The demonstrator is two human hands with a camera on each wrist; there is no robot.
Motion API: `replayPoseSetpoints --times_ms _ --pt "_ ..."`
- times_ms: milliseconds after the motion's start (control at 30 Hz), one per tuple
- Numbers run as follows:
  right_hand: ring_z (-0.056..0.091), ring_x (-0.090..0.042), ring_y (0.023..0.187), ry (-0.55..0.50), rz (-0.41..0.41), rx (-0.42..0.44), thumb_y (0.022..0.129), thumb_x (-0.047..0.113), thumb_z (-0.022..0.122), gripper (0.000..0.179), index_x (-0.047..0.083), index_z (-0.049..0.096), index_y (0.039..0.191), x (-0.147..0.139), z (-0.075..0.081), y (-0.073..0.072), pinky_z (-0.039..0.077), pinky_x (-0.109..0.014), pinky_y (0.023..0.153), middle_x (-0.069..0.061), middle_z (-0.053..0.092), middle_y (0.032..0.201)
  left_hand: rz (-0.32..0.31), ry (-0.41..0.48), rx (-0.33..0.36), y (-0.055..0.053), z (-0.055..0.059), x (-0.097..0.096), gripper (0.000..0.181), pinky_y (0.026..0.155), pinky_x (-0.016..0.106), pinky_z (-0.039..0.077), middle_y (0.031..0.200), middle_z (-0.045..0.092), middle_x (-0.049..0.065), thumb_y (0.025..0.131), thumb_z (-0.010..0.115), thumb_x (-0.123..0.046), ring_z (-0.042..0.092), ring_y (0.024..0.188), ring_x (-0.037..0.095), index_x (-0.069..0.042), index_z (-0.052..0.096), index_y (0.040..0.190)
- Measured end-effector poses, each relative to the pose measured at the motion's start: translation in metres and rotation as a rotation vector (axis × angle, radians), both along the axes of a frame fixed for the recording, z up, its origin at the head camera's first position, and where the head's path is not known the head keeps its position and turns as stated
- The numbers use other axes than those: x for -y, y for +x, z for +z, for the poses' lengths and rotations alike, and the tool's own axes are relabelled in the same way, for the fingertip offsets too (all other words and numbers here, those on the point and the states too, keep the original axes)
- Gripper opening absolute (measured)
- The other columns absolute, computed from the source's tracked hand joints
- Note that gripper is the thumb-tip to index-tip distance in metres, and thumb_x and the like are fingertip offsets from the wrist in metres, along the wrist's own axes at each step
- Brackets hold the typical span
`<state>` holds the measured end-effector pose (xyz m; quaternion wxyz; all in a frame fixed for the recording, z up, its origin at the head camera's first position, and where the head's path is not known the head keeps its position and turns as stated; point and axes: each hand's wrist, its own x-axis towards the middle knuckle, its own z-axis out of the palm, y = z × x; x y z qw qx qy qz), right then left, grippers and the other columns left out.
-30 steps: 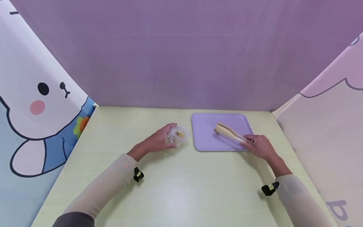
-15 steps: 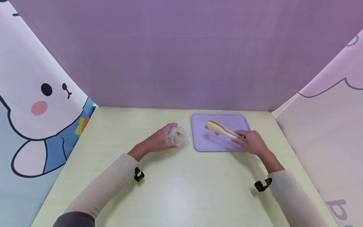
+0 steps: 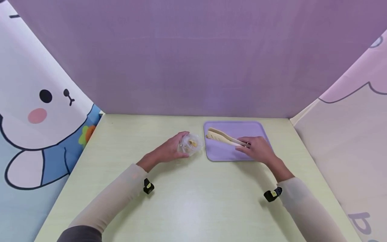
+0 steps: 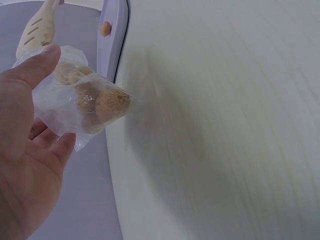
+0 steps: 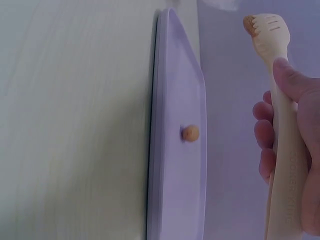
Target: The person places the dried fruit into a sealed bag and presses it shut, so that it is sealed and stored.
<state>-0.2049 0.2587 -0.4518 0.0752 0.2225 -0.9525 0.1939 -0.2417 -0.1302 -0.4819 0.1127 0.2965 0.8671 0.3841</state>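
Observation:
My left hand [image 3: 169, 148] holds a clear plastic bag [image 3: 189, 144], its mouth spread toward the tray. Several brown, rounded crumbly pieces [image 4: 112, 104] lie inside, plain in the left wrist view. In my right hand [image 3: 257, 148] are cream slotted tongs [image 3: 223, 137], fingers wrapped round the handles. A brown piece [image 5: 249, 26] is pinched between the tongs' tips, which point left toward the bag from above the tray's left side. Another brown ball [image 5: 190, 133] sits on the purple tray [image 3: 245, 127], in view from both wrists but hidden behind the tongs or hand in the head view.
The tray lies at the back right of the pale wooden table [image 3: 193, 201]. A purple partition [image 3: 193, 67] rises behind the table's far edge. Printed cloth panels flank it, the left one with a white cartoon animal [image 3: 36, 134].
My right hand has carried the tongs and the pinched piece left across the tray, toward the bag. The left hand keeps the bag in nearly the same place.

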Motion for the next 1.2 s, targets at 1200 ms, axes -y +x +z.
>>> replayPoseSetpoints --times_ms 1200 --pt "0.050 -0.008 0.062 -0.007 0.041 0.095 0.091 0.037 0.075 0.034 0.015 0.076 0.117 0.042 0.008 -0.003 0.042 -0.028 0.059 0.003 0.073 0.083 -0.009 0.009 0.018 -0.002 -0.003 0.004 0.093 0.101 0.045 0.050 0.138 0.054 0.010 0.086 0.083 -0.025 0.056 0.116 0.022 -0.008 0.027 0.158"
